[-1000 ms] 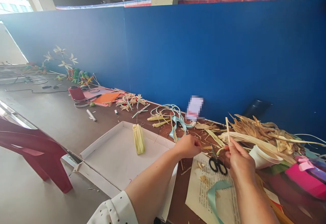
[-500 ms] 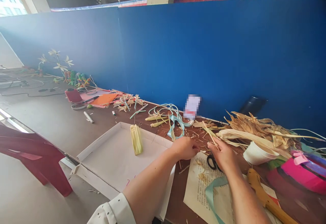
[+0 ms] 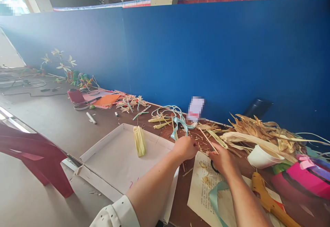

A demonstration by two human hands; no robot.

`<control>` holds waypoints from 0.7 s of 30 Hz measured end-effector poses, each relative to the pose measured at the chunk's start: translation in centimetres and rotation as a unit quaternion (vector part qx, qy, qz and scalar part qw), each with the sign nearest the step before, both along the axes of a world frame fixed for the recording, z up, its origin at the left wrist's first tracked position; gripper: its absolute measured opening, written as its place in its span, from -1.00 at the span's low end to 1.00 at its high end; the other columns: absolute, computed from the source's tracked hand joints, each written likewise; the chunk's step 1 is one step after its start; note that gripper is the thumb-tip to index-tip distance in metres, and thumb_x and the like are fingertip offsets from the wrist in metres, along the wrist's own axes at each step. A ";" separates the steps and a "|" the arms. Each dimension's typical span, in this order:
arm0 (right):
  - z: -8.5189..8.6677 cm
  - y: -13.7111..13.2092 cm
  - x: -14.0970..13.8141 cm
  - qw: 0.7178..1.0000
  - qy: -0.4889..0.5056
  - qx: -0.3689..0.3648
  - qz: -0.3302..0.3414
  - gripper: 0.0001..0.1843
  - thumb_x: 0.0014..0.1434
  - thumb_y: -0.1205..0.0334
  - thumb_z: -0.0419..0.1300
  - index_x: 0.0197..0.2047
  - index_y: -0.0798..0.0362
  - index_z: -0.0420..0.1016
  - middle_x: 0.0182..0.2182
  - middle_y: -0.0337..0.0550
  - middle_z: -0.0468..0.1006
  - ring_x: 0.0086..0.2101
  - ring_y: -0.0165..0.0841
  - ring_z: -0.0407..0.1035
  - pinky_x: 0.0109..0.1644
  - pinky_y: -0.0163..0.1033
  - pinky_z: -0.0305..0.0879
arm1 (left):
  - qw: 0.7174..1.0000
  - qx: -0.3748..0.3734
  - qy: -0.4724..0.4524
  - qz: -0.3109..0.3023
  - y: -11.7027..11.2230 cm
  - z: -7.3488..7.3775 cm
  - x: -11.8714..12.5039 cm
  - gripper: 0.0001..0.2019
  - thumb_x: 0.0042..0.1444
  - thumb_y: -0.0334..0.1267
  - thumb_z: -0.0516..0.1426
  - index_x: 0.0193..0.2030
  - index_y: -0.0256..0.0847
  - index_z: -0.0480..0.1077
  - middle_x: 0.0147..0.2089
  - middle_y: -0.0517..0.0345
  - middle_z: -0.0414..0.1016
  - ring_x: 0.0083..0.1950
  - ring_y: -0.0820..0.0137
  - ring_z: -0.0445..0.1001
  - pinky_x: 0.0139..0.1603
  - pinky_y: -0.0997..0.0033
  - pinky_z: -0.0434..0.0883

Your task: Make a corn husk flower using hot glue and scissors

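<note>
My right hand (image 3: 223, 160) is closed on a thin pale stick (image 3: 204, 135), which slants up and to the left from the fingers. Just left of it is my left hand (image 3: 186, 148), with fingers curled together; whatever they may pinch is hidden. Below the right hand, black-handled scissors (image 3: 213, 166) are partly covered by it. A printed sheet (image 3: 197, 191) lies beneath, with husk scraps and a light blue ribbon (image 3: 214, 197) on top. A yellow-green husk bundle (image 3: 139, 142) rests in the white box lid (image 3: 110, 161) beside my left forearm.
Dry corn husks (image 3: 265, 130) pile up at right, behind a white cup (image 3: 264, 156). A yellow glue gun (image 3: 265, 194) and a pink container (image 3: 304, 175) lie nearer. A blue partition (image 3: 206, 55) lines the back; a red plastic stool (image 3: 36, 154) stands at left.
My right hand has shifted slightly left and down, and the stick now leans further left. The left hand's fingers have curled in more. The view has moved slightly.
</note>
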State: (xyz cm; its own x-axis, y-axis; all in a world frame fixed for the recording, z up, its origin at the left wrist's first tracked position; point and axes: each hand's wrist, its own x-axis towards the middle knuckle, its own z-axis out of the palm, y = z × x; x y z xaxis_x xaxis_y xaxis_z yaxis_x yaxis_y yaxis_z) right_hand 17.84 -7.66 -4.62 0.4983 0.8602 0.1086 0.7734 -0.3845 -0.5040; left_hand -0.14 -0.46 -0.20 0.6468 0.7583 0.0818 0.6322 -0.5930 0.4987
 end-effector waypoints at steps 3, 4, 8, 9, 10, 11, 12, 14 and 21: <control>0.3 0.0 -0.3 1.000 -0.004 0.012 -0.006 -0.49 0.01 0.05 0.09 0.07 -0.12 0.42 -0.44 -0.27 0.57 -0.38 -0.23 0.42 -0.34 -0.18 0.19 | 0.999 -0.022 -0.006 0.026 0.0 0.4 -0.1 -0.75 0.03 -0.22 -0.01 -0.36 -0.14 0.51 -0.34 0.07 0.54 -0.29 0.30 0.47 -0.29 0.41 0.36; 0.4 0.0 -0.4 1.000 -0.005 0.024 -0.011 -0.47 0.03 0.04 0.08 0.10 -0.10 0.40 -0.42 -0.26 0.58 -0.38 -0.23 0.42 -0.32 -0.17 0.19 | 0.999 -0.029 -0.013 0.035 0.0 0.5 -0.1 -0.74 0.05 -0.21 -0.01 -0.33 -0.14 0.51 -0.31 0.07 0.54 -0.27 0.30 0.47 -0.26 0.40 0.37; 1.0 -0.1 -0.7 0.994 0.019 0.105 -0.024 -0.42 0.05 -0.01 0.10 0.15 -0.05 0.35 -0.33 -0.20 0.58 -0.36 -0.23 0.43 -0.26 -0.15 0.23 | 0.995 -0.051 -0.059 0.061 0.2 0.6 -0.2 -0.73 0.10 -0.20 -0.02 -0.27 -0.11 0.51 -0.25 0.11 0.55 -0.19 0.33 0.47 -0.18 0.42 0.37; 1.2 -0.1 -0.8 0.992 0.025 0.121 -0.023 -0.41 0.05 -0.03 0.12 0.15 -0.05 0.34 -0.32 -0.19 0.59 -0.36 -0.23 0.43 -0.26 -0.15 0.24 | 0.994 -0.054 -0.070 0.061 0.2 0.6 -0.2 -0.73 0.11 -0.19 -0.02 -0.26 -0.10 0.51 -0.24 0.12 0.55 -0.19 0.34 0.47 -0.17 0.42 0.37; 1.4 -0.1 -0.9 0.991 0.029 0.130 -0.021 -0.40 0.04 -0.04 0.12 0.15 -0.06 0.34 -0.31 -0.19 0.58 -0.36 -0.24 0.43 -0.26 -0.15 0.24 | 0.994 -0.055 -0.078 0.059 0.3 0.5 -0.2 -0.73 0.11 -0.19 -0.02 -0.26 -0.11 0.51 -0.23 0.12 0.55 -0.18 0.34 0.47 -0.16 0.43 0.37; 1.5 -0.2 -1.0 0.990 0.032 0.135 -0.020 -0.40 0.04 -0.05 0.13 0.16 -0.07 0.34 -0.30 -0.19 0.58 -0.37 -0.24 0.43 -0.26 -0.16 0.25 | 0.994 -0.054 -0.084 0.054 0.3 0.5 -0.2 -0.72 0.12 -0.17 -0.02 -0.25 -0.11 0.51 -0.22 0.12 0.55 -0.18 0.34 0.47 -0.15 0.43 0.37; 1.7 -0.2 -1.1 0.990 0.034 0.138 -0.020 -0.40 0.04 -0.05 0.13 0.15 -0.08 0.34 -0.29 -0.20 0.58 -0.37 -0.25 0.44 -0.26 -0.16 0.25 | 0.994 -0.053 -0.086 0.047 0.3 0.4 -0.2 -0.72 0.12 -0.15 -0.02 -0.24 -0.12 0.51 -0.22 0.11 0.55 -0.17 0.34 0.47 -0.15 0.43 0.37; 1.8 -0.3 -1.3 0.989 0.038 0.139 -0.020 -0.41 0.05 -0.04 0.13 0.15 -0.09 0.35 -0.29 -0.21 0.58 -0.36 -0.26 0.44 -0.27 -0.18 0.26 | 0.995 -0.051 -0.086 0.030 0.3 0.3 -0.1 -0.71 0.11 -0.11 0.00 -0.23 -0.12 0.51 -0.21 0.11 0.55 -0.17 0.33 0.47 -0.14 0.42 0.37; 1.5 -0.2 -1.5 0.988 0.037 0.152 -0.007 -0.42 0.05 -0.07 0.13 0.13 -0.07 0.38 -0.24 -0.14 0.59 -0.30 -0.21 0.46 -0.21 -0.13 0.28 | 0.992 -0.061 -0.104 0.020 0.0 0.0 0.2 -0.78 0.04 -0.18 0.04 -0.30 -0.09 0.51 -0.24 0.19 0.55 -0.22 0.35 0.46 -0.19 0.42 0.37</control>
State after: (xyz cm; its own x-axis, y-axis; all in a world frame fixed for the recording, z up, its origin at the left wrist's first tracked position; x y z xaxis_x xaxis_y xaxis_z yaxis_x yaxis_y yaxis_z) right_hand 16.38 -7.85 -3.16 0.5256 0.7868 0.3235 0.7265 -0.2173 -0.6519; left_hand 0.09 -0.45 -0.19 0.5950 0.7953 0.1164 0.5294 -0.4968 0.6877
